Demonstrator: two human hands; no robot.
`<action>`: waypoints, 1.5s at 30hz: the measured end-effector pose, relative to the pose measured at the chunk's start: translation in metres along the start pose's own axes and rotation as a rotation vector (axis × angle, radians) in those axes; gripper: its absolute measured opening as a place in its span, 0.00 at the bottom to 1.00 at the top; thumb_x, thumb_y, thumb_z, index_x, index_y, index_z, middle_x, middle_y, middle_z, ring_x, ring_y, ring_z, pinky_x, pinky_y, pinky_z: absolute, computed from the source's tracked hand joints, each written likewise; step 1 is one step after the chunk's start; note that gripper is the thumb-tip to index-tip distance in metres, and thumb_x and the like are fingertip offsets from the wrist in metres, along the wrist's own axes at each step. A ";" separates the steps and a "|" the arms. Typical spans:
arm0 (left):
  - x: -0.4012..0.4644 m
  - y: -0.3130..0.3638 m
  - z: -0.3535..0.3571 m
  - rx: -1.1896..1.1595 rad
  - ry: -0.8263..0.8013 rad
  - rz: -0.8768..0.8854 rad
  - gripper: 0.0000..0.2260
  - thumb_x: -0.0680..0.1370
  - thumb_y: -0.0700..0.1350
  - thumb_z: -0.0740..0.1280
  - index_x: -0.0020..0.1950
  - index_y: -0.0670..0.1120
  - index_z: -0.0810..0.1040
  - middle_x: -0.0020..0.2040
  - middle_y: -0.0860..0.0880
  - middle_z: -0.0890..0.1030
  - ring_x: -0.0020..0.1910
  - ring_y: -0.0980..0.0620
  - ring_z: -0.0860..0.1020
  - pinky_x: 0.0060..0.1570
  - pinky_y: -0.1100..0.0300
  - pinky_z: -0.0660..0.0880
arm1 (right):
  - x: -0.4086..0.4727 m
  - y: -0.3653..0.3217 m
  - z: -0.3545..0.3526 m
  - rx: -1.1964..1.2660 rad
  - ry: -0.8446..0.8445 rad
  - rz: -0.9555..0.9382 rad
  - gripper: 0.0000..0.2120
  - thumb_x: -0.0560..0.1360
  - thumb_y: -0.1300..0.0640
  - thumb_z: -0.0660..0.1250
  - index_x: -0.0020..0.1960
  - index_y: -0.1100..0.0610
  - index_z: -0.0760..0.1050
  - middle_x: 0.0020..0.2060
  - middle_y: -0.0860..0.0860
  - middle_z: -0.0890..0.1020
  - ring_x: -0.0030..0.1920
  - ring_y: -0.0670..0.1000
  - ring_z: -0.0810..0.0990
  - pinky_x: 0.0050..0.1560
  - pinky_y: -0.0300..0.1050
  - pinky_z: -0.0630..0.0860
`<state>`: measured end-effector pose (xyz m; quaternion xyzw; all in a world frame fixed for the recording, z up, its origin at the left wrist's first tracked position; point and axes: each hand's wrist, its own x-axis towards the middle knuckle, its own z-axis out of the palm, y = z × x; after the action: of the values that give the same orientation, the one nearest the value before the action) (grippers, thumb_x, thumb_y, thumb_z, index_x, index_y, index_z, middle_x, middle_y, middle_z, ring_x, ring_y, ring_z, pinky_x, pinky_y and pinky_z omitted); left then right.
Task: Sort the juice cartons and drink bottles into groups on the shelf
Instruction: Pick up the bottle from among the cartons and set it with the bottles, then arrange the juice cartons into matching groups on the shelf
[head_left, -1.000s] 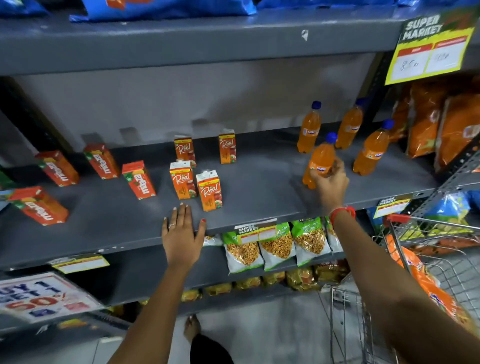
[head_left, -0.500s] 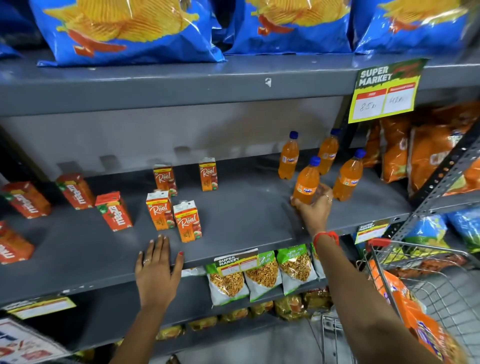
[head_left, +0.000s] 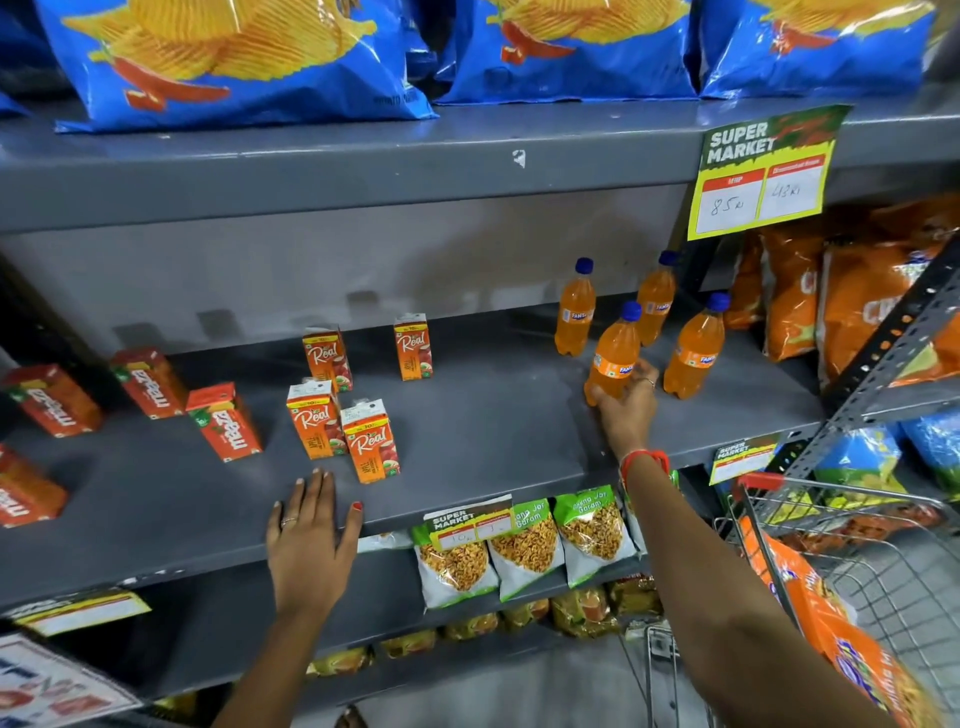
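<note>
Right grip (head_left: 626, 402): my fingers are wrapped around the lower body of an orange bottle (head_left: 614, 353), blue cap, tilted slightly toward the back of the grey shelf (head_left: 493, 415). Its base is hidden behind my hand, so I cannot tell whether it rests on the shelf or is lifted. A red band (head_left: 644, 460) sits on that wrist.

Three other orange bottles stand upright around this grip: one behind and to the left (head_left: 575, 312), one directly behind (head_left: 657, 296), one just to the right (head_left: 695, 348). None appears to touch the held bottle.

Left grip (head_left: 311, 535): hand flat, fingers spread, palm down on the shelf's front edge, holding nothing. A ring shows on one finger.

Just beyond the left grip stand four orange Real cartons, all upright: two near ones (head_left: 370, 440) (head_left: 313, 418) close together, two farther back (head_left: 327, 358) (head_left: 413, 347) apart from each other. Left of that grip are red Maaza cartons, tilted in the wide-angle view: one nearest (head_left: 224, 422), two farther back (head_left: 148, 382) (head_left: 52, 399), and one at the frame's left edge (head_left: 23, 491).

Cartons and bottles are well apart, with bare shelf between the groups.

Below my right forearm, a wire trolley (head_left: 841, 551) holds orange snack bags.
</note>
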<state>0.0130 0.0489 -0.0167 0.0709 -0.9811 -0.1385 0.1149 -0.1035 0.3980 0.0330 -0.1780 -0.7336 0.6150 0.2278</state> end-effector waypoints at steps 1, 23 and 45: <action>0.000 0.000 0.000 0.002 0.003 0.002 0.37 0.76 0.64 0.38 0.65 0.38 0.70 0.65 0.40 0.74 0.66 0.41 0.70 0.64 0.41 0.64 | 0.000 0.000 0.000 0.011 -0.006 0.003 0.29 0.70 0.68 0.70 0.66 0.60 0.61 0.61 0.60 0.75 0.55 0.51 0.74 0.51 0.39 0.70; 0.001 -0.001 0.005 -0.026 0.076 -0.007 0.29 0.75 0.59 0.49 0.68 0.42 0.67 0.69 0.44 0.71 0.70 0.46 0.66 0.69 0.45 0.58 | -0.167 -0.016 0.125 0.080 -0.560 -0.088 0.36 0.62 0.60 0.79 0.65 0.56 0.65 0.56 0.50 0.73 0.57 0.48 0.72 0.51 0.25 0.67; 0.002 -0.006 0.010 -0.003 0.110 0.027 0.28 0.76 0.58 0.49 0.69 0.42 0.66 0.69 0.44 0.70 0.70 0.46 0.65 0.69 0.46 0.58 | -0.192 -0.029 0.163 -0.145 -0.332 -0.249 0.24 0.66 0.52 0.75 0.55 0.57 0.68 0.52 0.55 0.77 0.50 0.52 0.78 0.49 0.46 0.77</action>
<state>0.0095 0.0456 -0.0279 0.0652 -0.9739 -0.1344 0.1708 -0.0335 0.1554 0.0164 0.0016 -0.8197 0.5486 0.1646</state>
